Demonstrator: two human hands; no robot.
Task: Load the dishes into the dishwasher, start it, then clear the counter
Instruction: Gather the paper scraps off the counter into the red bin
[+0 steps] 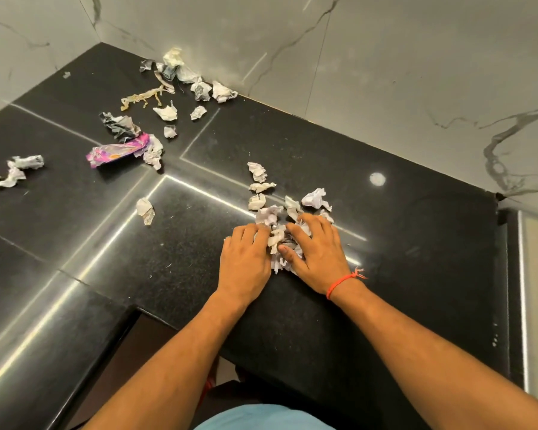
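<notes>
A heap of crumpled white paper scraps (pixel 280 234) lies on the black stone counter (pixel 416 243), near its front edge. My left hand (pixel 246 262) rests against the heap's left side with its fingers curled onto the paper. My right hand (pixel 317 249), with a red thread at the wrist, lies on the heap's right side, fingers spread over the scraps and thumb pressed into them. More loose crumpled scraps (pixel 260 184) sit just beyond the heap.
A purple wrapper (pixel 118 150) and dark crumpled paper (pixel 121 125) lie at the mid left. More scraps (pixel 180 72) pile in the far corner by the marble wall (pixel 385 72). White scraps (pixel 13 172) sit at the far left and a single scrap (pixel 145 211) lies at the centre.
</notes>
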